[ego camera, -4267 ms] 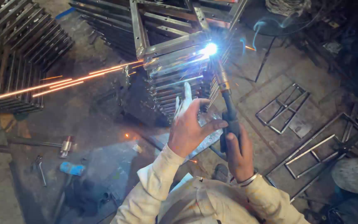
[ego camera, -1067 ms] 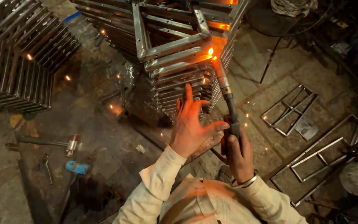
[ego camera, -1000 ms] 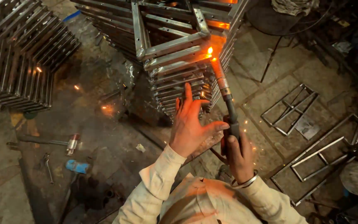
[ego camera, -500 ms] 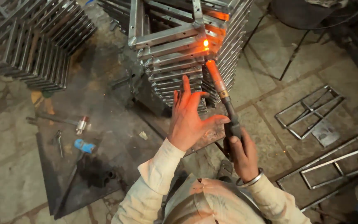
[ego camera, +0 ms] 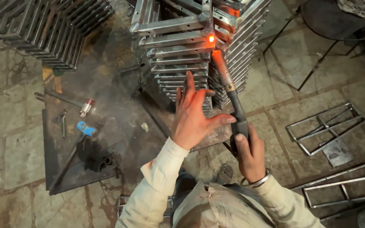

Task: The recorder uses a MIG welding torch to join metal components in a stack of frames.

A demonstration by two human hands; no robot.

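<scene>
My right hand (ego camera: 249, 153) grips the black handle of a welding torch (ego camera: 229, 90) that points up at a tall stack of square metal frames (ego camera: 182, 50). The torch tip sits just below a small glowing orange weld spot (ego camera: 211, 39) on the stack's near corner. My left hand (ego camera: 193, 114) is raised with fingers spread, its thumb stretched toward the torch neck, and holds nothing. A metal bangle circles my right wrist.
A second stack of frames (ego camera: 47, 29) stands at the upper left. A dark steel plate (ego camera: 93, 139) on the stone floor carries a hammer (ego camera: 70, 101), a blue object (ego camera: 85, 128) and small tools. Loose flat frames (ego camera: 326, 126) lie at the right.
The bright arc and long spark trails have stopped, leaving only an orange glow at the joint. The view has shifted, and the torch tip has dropped slightly below the weld spot.
</scene>
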